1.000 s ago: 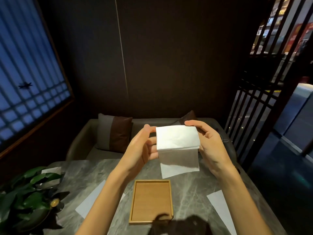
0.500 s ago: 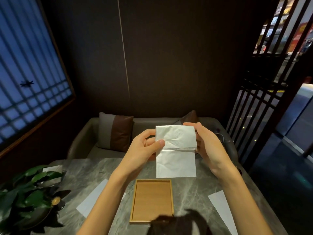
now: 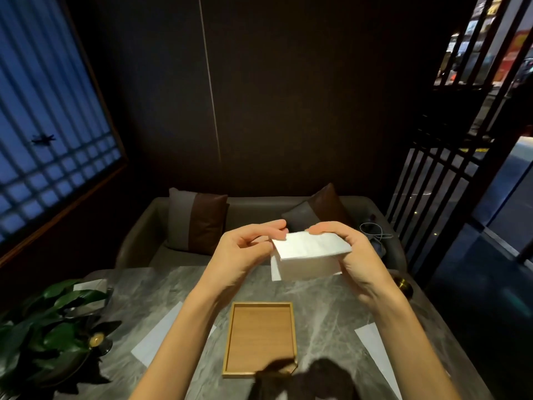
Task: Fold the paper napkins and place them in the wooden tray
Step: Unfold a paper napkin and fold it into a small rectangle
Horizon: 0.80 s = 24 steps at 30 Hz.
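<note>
I hold a white paper napkin [image 3: 310,252] in the air above the far half of the table, folded over into a flat wad. My right hand [image 3: 353,255] grips its right side, thumb on top. My left hand [image 3: 245,249] pinches its upper left corner with the fingertips. The wooden tray [image 3: 261,370] lies flat and bare on the grey marble table [image 3: 326,321], below and nearer to me than the napkin. One unfolded white napkin [image 3: 161,336] lies left of the tray, partly under my left forearm. Another napkin [image 3: 377,356] lies at the right.
A potted plant [image 3: 49,336] with broad green leaves stands at the table's left edge. A dark round object [image 3: 403,285] sits at the far right edge. Behind the table is a sofa [image 3: 259,209] with two cushions. A dark shape [image 3: 311,382] covers the tray's near right corner.
The napkin hung down as a taller sheet before; its top part is now folded down toward me, making it a shorter, thicker wad. Both hands sank a little lower and tilted it flatter.
</note>
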Tool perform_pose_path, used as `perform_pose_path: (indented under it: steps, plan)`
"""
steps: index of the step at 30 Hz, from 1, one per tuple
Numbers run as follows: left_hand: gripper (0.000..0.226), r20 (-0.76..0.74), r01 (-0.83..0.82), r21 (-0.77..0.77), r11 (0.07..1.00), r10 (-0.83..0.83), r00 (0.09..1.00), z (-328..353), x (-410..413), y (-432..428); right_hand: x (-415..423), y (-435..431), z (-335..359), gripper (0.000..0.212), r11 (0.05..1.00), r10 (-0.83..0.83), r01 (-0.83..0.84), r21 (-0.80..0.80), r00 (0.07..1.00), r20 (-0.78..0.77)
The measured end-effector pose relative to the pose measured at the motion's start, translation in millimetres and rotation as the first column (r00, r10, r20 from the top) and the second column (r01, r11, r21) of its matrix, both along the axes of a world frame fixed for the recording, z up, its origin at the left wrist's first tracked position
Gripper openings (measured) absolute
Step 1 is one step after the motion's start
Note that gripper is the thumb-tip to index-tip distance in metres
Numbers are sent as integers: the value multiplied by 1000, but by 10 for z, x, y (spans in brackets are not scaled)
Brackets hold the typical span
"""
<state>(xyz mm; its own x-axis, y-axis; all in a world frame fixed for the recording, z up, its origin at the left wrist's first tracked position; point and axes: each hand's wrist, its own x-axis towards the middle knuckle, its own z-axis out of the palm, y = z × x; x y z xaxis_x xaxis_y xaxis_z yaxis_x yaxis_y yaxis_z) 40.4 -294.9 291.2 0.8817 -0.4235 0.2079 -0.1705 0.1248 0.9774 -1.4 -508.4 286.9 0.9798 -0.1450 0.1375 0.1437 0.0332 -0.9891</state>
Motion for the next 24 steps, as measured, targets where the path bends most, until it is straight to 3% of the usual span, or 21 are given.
perform_pose_path:
  steps: [3, 6, 10, 14, 16, 20, 24]
  plan:
    - [23, -43, -30, -69, 997, 27, 999, -2, 19, -29, -2, -2, 5, 40, 1000, -11, 11, 18, 1000, 12]
    - [27, -236, 7, -230, 973, -63, 970, 38, 2, -48, -4, 2, 33, 43, 1000, -9, 8, 7, 997, 70]
    - [27, -248, 41, -75, 996, -59, 967, 25, -19, -45, -7, -43, 49, 50, 992, 23, 1, -124, 981, 190]
    - [25, -212, 86, 26, 996, -78, 974, 30, -16, -78, -17, -65, 114, 35, 954, 119, -47, -295, 966, 229]
    - [24, -191, 43, 13, 999, -40, 981, 12, -17, -114, 3, -76, 143, 28, 971, 71, -23, -238, 978, 194]
    - [19, -124, -136, -9, 991, 134, 983, -76, -31, -193, -10, -29, 101, 31, 991, 78, -76, 111, 997, -22]
    - [27, -137, -121, -6, 993, 119, 983, -124, -79, -198, -14, 75, -3, 51, 997, 65, -63, 50, 998, -25]
